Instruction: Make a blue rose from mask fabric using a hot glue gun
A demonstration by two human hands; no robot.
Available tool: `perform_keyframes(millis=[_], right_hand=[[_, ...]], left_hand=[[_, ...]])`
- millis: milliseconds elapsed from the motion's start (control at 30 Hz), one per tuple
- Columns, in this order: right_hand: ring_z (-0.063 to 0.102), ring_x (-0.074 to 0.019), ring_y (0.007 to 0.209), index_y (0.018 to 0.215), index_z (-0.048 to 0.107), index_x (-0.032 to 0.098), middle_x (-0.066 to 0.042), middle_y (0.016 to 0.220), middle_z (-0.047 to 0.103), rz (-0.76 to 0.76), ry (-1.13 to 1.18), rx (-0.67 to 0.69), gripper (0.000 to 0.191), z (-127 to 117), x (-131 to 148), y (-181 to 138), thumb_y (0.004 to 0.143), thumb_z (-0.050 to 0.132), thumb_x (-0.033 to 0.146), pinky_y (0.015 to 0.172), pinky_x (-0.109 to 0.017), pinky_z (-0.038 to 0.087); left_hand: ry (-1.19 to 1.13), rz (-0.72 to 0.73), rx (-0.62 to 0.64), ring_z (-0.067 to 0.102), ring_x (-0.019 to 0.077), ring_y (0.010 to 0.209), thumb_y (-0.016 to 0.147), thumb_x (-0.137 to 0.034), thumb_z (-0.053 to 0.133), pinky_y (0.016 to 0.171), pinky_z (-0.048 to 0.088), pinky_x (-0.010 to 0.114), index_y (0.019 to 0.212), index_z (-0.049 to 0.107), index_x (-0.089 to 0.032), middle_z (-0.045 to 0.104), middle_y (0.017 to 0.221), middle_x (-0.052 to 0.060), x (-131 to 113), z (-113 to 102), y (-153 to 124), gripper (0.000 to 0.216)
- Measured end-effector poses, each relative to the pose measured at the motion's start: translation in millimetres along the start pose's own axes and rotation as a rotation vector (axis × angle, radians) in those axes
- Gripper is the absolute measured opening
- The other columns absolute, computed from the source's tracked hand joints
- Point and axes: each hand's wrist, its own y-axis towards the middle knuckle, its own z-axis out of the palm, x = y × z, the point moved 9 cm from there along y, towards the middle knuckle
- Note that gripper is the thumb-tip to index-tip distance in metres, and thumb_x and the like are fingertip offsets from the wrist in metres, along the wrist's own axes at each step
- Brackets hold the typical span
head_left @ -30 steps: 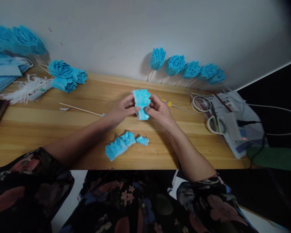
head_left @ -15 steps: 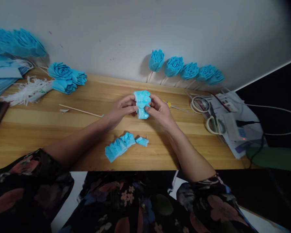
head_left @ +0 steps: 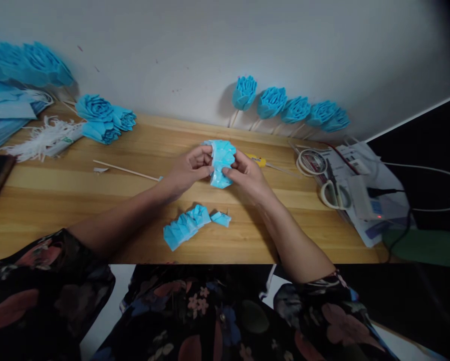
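Observation:
Both of my hands pinch a folded light-blue paper piece just above the middle of the wooden table. My left hand grips its left edge with curled fingers. My right hand grips its right edge, thumb pressed on the paper. Nearer to me, a strip of folded blue paper petals lies on the table with a small blue scrap beside it.
Blue paper roses on sticks lean on the wall at the back. More blue flowers and white feathers lie at back left. A thin wooden stick, tape rolls, scissors and cables are also here.
The folded paper has turned and bunched a little between my fingers. Both hands stay in nearly the same place.

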Motion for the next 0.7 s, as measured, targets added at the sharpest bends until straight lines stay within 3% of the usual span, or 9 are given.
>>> perform_keyframes(millis=[133,367,700], right_hand=[[0.07,-0.0227,0.092,0.113,0.07,0.026,-0.003,0.099,0.075,0.012,0.016,-0.011,0.05,-1,-2,0,0.073,0.087,0.051,0.081,-0.038,0.062],[0.071,-0.0246,0.104,0.131,0.069,0.028,-0.005,0.109,0.076,0.024,0.048,-0.021,0.051,-6,0,-3,0.087,0.075,0.053,0.095,-0.045,0.059],[0.07,-0.0215,0.093,0.115,0.07,0.025,-0.002,0.096,0.077,-0.032,0.017,-0.058,0.047,-9,0,2,0.076,0.083,0.047,0.092,-0.041,0.056]], left_hand=[[0.002,0.008,0.002,0.066,0.0149,0.079,0.079,-0.028,0.084,0.077,0.052,0.029,0.109,0.068,-0.019,0.072,0.088,0.001,0,0,1,0.035],[-0.028,0.051,-0.04,0.066,0.0148,0.076,0.083,-0.035,0.083,0.075,0.052,0.031,0.117,0.069,-0.022,0.073,0.09,0.002,2,-14,7,0.039],[-0.153,-0.074,0.012,0.071,0.02,0.088,0.087,-0.046,0.078,0.078,0.055,0.033,0.125,0.071,-0.024,0.077,0.102,0.006,4,-4,2,0.044]])
